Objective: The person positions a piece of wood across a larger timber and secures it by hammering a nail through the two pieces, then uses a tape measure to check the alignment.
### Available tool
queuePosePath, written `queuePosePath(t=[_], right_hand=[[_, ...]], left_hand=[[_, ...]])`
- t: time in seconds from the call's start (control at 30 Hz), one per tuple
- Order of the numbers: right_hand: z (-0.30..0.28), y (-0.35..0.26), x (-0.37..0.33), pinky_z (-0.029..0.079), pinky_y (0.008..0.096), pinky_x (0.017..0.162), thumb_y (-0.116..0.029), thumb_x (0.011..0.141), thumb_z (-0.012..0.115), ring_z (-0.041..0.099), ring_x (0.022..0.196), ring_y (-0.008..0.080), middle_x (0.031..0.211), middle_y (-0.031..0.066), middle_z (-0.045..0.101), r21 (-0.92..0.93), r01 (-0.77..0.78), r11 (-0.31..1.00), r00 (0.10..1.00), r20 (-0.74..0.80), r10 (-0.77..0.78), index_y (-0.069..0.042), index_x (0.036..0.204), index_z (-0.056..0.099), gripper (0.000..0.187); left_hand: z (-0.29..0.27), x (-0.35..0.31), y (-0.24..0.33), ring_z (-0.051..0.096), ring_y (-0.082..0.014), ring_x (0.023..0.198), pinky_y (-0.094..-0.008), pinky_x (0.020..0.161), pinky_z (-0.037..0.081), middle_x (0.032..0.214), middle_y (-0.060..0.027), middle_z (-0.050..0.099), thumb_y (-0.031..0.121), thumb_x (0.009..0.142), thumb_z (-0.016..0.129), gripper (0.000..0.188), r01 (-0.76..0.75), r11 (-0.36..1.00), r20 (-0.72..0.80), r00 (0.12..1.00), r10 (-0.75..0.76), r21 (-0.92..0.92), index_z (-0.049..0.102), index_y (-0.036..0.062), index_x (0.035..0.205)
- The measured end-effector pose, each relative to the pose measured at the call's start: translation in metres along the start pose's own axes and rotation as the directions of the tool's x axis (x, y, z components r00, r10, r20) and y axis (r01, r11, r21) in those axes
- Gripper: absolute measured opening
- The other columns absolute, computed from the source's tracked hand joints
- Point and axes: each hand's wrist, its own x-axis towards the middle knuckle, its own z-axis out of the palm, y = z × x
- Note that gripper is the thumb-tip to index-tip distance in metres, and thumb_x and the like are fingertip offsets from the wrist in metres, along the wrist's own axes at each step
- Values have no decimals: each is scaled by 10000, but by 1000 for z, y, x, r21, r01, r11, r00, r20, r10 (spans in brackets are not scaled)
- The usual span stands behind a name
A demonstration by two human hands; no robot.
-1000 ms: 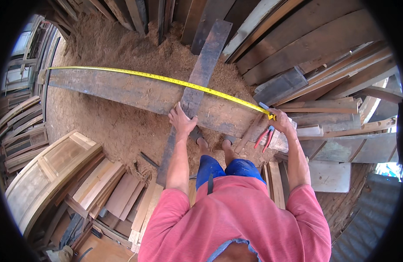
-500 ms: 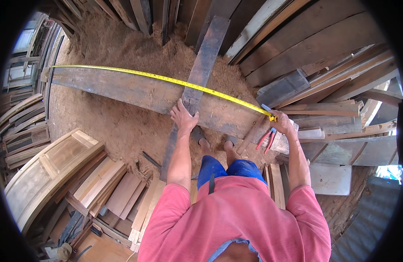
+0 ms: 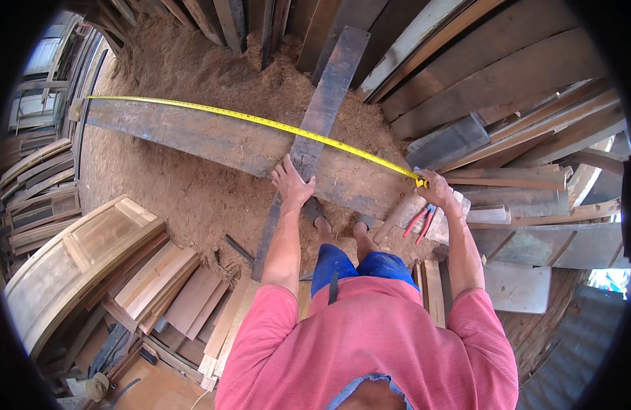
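A long weathered board point(image 3: 227, 140) lies across the floor, and a narrower dark plank point(image 3: 332, 82) crosses over it. My left hand point(image 3: 291, 183) grips this plank near the crossing, thumb on one side and fingers on the other. In my right hand point(image 3: 437, 190), at the long board's right end, is the yellow case of a tape measure point(image 3: 421, 182). Its yellow blade point(image 3: 261, 120) stretches out along the board to the far left end, passing above the crossing plank. Red-handled pliers point(image 3: 423, 222) lie just below my right hand, on a pale, worn block point(image 3: 440, 227).
Planks point(image 3: 496, 75) lean and lie stacked at the back and right. A panelled wooden door point(image 3: 83, 253) and cut boards point(image 3: 155, 283) stand at the lower left. Sawdust point(image 3: 192, 72) covers the floor, with a dark bar point(image 3: 238, 247) near my feet.
My right hand has shifted slightly left with the tape case, so more of the pale block shows. The left hand keeps its place on the plank. The whole view has turned slightly.
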Motion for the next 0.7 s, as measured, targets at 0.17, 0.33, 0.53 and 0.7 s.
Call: queuePosePath(t=[0.17,0.33,0.53,0.7], right_hand=[[-2,-24,11,503,407,970,-178,768,764,666,1086,368,1154,217,706,20,42,999,998,49,-42,-70,1328,652,581],[3,-83,22,516,339,811,-188,801,707,642,874,197,1001,117,688,340,7,940,964,246,-97,-68,1303,657,518],[49,-79,41,518,400,916,-290,822,681,673,1043,319,1133,190,708,125,62,990,950,297,-97,-101,1357,626,570],[69,-72,36,507,420,968,-295,828,674,661,1117,374,1151,239,702,136,17,991,938,340,-63,-78,1308,648,528]], left_hand=[[0,-2,-3,338,-453,1355,-617,1138,289,1445,-242,376,295,720,880,1097,-12,1000,-11,1000,12,2,212,92,1566],[-3,0,-1,345,-454,1350,-610,1135,299,1441,-236,382,293,711,886,1101,-26,1000,12,1000,26,6,217,100,1565],[-6,0,1,344,-462,1347,-600,1139,301,1436,-250,379,293,717,881,1115,2,1000,31,1000,-3,17,198,106,1578],[-9,2,-12,322,-470,1376,-605,1160,280,1475,-261,348,325,721,887,1145,-51,998,86,995,54,-32,181,122,1599]])
